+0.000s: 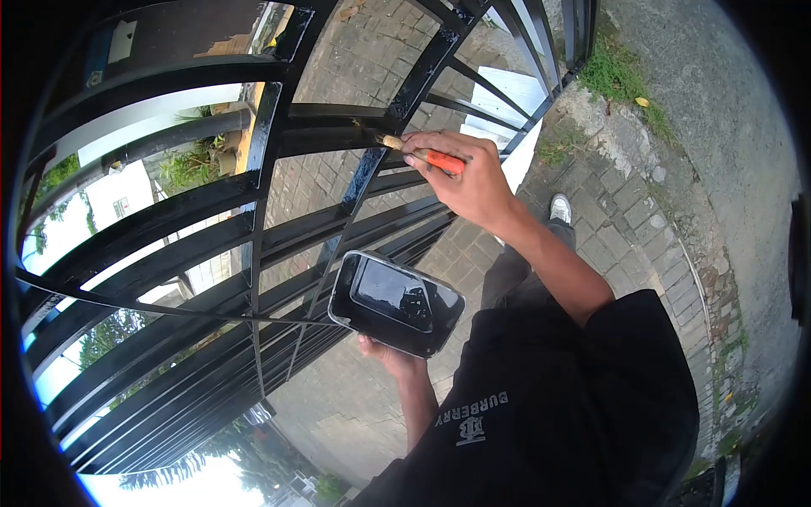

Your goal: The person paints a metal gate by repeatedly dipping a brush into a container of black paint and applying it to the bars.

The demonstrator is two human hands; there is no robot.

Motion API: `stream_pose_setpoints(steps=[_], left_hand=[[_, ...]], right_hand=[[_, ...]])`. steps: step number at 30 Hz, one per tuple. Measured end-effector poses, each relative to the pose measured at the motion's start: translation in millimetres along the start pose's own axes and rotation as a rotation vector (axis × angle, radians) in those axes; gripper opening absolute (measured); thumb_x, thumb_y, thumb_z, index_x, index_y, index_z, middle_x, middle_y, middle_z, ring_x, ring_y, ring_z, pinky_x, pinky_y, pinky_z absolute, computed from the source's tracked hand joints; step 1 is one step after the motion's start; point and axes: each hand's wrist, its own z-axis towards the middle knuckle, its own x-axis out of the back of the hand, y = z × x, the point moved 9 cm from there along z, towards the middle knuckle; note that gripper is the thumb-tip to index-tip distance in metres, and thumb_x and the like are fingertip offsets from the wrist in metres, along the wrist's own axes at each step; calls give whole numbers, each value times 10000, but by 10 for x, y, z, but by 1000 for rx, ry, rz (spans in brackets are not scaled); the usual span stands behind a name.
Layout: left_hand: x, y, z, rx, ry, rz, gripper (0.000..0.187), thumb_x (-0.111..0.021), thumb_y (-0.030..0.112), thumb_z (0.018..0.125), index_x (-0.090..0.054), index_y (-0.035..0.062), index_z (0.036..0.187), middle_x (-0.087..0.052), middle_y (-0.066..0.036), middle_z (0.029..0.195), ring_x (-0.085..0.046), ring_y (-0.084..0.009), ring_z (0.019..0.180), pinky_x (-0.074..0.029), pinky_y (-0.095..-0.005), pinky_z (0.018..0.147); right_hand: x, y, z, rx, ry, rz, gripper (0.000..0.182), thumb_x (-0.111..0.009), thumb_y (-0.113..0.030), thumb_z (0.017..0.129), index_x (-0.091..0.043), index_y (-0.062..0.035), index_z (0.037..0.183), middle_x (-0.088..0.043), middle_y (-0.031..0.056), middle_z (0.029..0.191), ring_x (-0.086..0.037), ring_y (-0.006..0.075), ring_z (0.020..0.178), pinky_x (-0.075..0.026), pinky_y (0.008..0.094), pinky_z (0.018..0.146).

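My right hand (452,173) is closed around a paintbrush (443,161) with an orange-red handle. The brush's dark-tipped bristles rest against or very near a horizontal bar of the black metal fence (325,139). Lower down, my left hand (393,357) grips a rectangular black container (448,308) from below; most of its fingers are hidden underneath. Glossy dark liquid that looks like black paint lies in the container, reflecting the sky. Several fence bars shine as if wet.
Under me is a paver-block ground (608,228), with a white shoe (560,209) on it. White sheets (511,97) lie along the fence's foot. Grass (621,72) and a grey road (718,93) are on the right. Plants (190,165) show through the bars.
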Motion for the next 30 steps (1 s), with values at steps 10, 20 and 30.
stream_pose_setpoints(steps=[10, 20, 30], left_hand=[[138, -52, 38, -1, 52, -45, 851, -566, 655, 758, -374, 78, 1353, -456, -108, 1290, -478, -286, 1169, -435, -429, 965], [434, -114, -29, -49, 88, -166, 686, -486, 591, 857, -412, 87, 1317, -482, -97, 1286, -483, -282, 1176, -420, -428, 977], [874, -174, -138, -62, 167, -364, 505, -403, 425, 957, -443, 51, 1294, -504, -100, 1258, -486, -258, 1171, -420, -408, 977]], right_hand=[[108, -335, -159, 100, 60, -134, 125, -682, 15, 783, -663, 23, 906, -687, 139, 951, -685, 238, 857, -538, 299, 742], [592, -55, -554, -54, 80, -232, 103, -683, -2, 785, -628, 22, 868, -656, 95, 870, -634, 147, 790, -511, 262, 700], [1300, 256, -1055, -448, 359, -248, 214, -672, -155, 859, -611, 39, 926, -646, 91, 806, -626, 127, 701, -540, 269, 651]])
